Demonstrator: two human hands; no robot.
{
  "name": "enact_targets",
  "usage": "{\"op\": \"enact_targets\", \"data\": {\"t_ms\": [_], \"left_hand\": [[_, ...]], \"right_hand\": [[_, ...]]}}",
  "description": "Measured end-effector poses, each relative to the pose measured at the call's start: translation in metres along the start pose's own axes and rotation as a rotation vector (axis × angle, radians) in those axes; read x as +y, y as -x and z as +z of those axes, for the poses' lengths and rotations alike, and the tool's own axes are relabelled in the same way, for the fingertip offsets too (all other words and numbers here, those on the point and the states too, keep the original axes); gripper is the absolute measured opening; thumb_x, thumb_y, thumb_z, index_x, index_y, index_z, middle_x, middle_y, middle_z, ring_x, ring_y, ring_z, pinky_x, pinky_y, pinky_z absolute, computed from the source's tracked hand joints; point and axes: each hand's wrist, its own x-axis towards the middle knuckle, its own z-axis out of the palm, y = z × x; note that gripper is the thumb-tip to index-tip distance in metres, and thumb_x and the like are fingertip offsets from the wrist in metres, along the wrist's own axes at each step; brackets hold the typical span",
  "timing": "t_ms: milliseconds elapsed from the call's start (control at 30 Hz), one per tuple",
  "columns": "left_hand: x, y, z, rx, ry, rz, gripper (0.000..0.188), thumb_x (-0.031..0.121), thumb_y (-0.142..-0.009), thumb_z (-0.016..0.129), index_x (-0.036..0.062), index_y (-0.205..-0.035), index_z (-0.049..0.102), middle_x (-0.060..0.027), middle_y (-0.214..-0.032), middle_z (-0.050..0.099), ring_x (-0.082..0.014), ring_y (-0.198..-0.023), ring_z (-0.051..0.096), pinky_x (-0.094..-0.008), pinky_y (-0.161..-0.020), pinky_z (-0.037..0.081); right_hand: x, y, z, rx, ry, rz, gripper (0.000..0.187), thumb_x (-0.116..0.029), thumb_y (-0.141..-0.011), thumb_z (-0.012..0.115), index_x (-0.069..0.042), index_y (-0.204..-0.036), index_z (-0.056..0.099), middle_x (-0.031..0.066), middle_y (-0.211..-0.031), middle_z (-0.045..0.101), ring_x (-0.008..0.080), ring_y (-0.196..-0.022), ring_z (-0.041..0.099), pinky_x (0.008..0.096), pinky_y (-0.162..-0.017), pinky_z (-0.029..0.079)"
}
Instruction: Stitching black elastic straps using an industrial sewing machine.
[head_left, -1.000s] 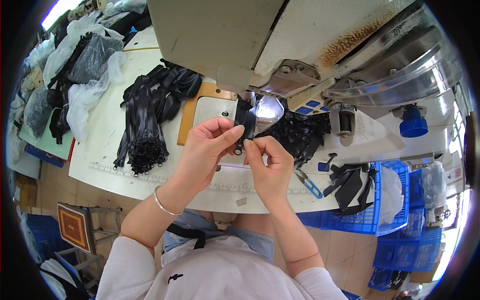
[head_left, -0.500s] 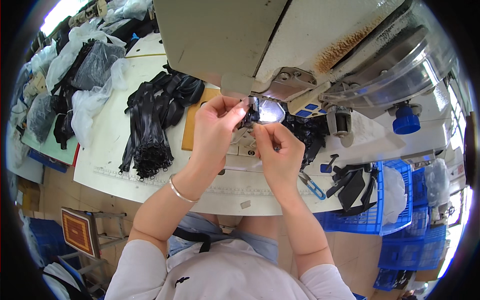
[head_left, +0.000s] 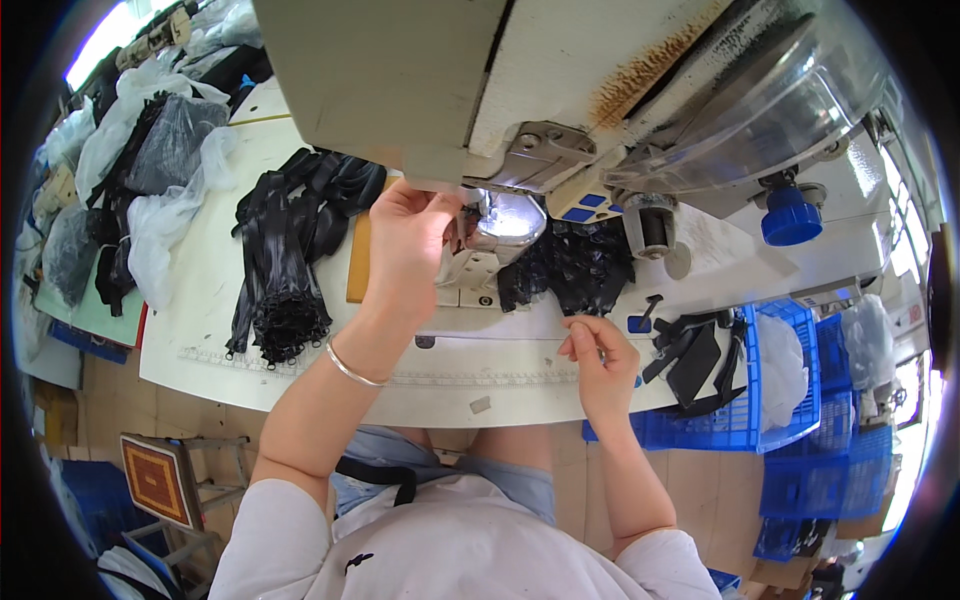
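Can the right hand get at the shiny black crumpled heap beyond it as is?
Probably yes. The right hand is just short of the shiny black crumpled heap, with nothing visible between them; the large off-white machine only hides the heap's far edge.

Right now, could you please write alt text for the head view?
A person's left hand is beside the lit part of a pale machine; the right hand is over a white table. Black strips lie bundled at left.

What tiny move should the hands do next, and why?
Maybe ease the left hand slightly back from the big cream metal sewing machine. Its fingers are close beside the shiny, brightly lit metal part, so backing away seems safer.
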Motion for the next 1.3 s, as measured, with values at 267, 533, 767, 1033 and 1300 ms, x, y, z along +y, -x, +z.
{"op": "enact_targets", "data": {"t_ms": [267, 533, 767, 1033, 1300], "left_hand": [[0.008, 0.013, -0.025, 0.065, 0.157, 0.132, 0.008, 0.01, -0.095, 0.055, 0.0024, -0.096, 0.057, 0.0002, -0.079, 0.054, -0.0077, -0.062, 0.047, -0.0225, -0.056, 0.039], [-0.006, 0.084, -0.054, -0.045, 0.566, -0.253, 0.012, 0.007, -0.096, 0.05, 0.0018, -0.103, 0.059, -0.0089, -0.089, 0.067, -0.0177, -0.077, 0.066, -0.0306, -0.07, 0.059], [-0.028, 0.117, -0.034, -0.121, 0.456, -0.429, 0.009, 0.006, -0.094, 0.052, 0.0036, -0.099, 0.06, -0.0079, -0.088, 0.068, -0.0211, -0.086, 0.067, -0.0368, -0.075, 0.059], [-0.046, 0.134, -0.023, -0.023, 0.324, -0.382, 0.009, 0.001, -0.087, 0.063, 0.003, -0.096, 0.063, -0.007, -0.086, 0.068, -0.0145, -0.076, 0.065, -0.0288, -0.071, 0.055], [-0.052, 0.141, -0.032, -0.057, 0.332, -0.375, 0.006, 0.001, -0.087, 0.064, 0.0021, -0.093, 0.065, -0.0063, -0.083, 0.067, -0.0139, -0.069, 0.061, -0.0265, -0.066, 0.05]], "right_hand": [[0.018, 0.001, -0.023, -0.073, 0.458, -0.127, 0.019, -0.004, -0.081, 0.063, -0.001, -0.099, 0.065, 0.0138, -0.093, 0.062, 0.029, -0.087, 0.059, 0.0353, -0.08, 0.047], [0.079, 0.055, -0.061, 0.217, 0.807, -0.039, 0.03, -0.003, -0.079, 0.064, -0.002, -0.109, 0.062, 0.013, -0.104, 0.056, 0.0331, -0.098, 0.052, 0.0414, -0.086, 0.041], [0.071, 0.063, -0.044, 0.4, 0.28, -0.057, 0.013, -0.005, -0.097, 0.045, 0.0, -0.1, 0.056, 0.0088, -0.096, 0.059, 0.0159, -0.074, 0.057, 0.027, -0.062, 0.046], [0.008, 0.087, 0.047, 0.031, -0.531, 0.256, 0.033, -0.006, -0.092, 0.057, 0.001, -0.123, 0.051, -0.0017, -0.092, 0.053, 0.0038, -0.076, 0.046, 0.0165, -0.066, 0.04], [-0.007, 0.088, 0.047, -0.12, -0.535, 0.233, 0.025, -0.015, -0.095, 0.055, 0.001, -0.113, 0.056, -0.004, -0.073, 0.05, 0.0035, -0.065, 0.042, 0.0182, -0.058, 0.037]]}}
